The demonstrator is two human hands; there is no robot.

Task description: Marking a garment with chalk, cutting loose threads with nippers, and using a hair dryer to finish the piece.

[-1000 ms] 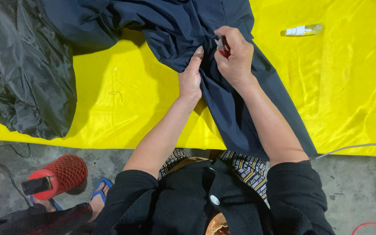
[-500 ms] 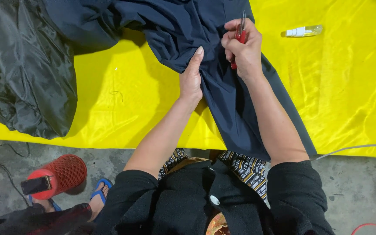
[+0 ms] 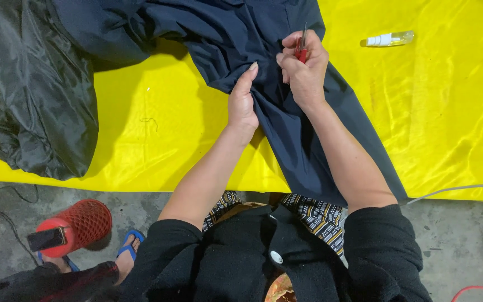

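A dark navy garment (image 3: 264,33) lies spread over a shiny yellow sheet (image 3: 157,140). My left hand (image 3: 242,100) presses flat on a fold of the navy cloth, fingers pointing up. My right hand (image 3: 304,67) is closed around a small red-handled tool (image 3: 302,49) with thin metal tips pointing up, held just right of my left fingertips and over the garment.
A crumpled dark green-black garment (image 3: 34,95) lies at the left. A small clear bottle with a white cap (image 3: 389,39) rests at the upper right. A red mesh stool (image 3: 76,223), a foot in a blue sandal (image 3: 127,254) and cables (image 3: 454,190) are on the concrete floor.
My right hand has lifted slightly up and to the right with the red-handled tool, turning its tips upward. My left hand has stayed pressed on the cloth.
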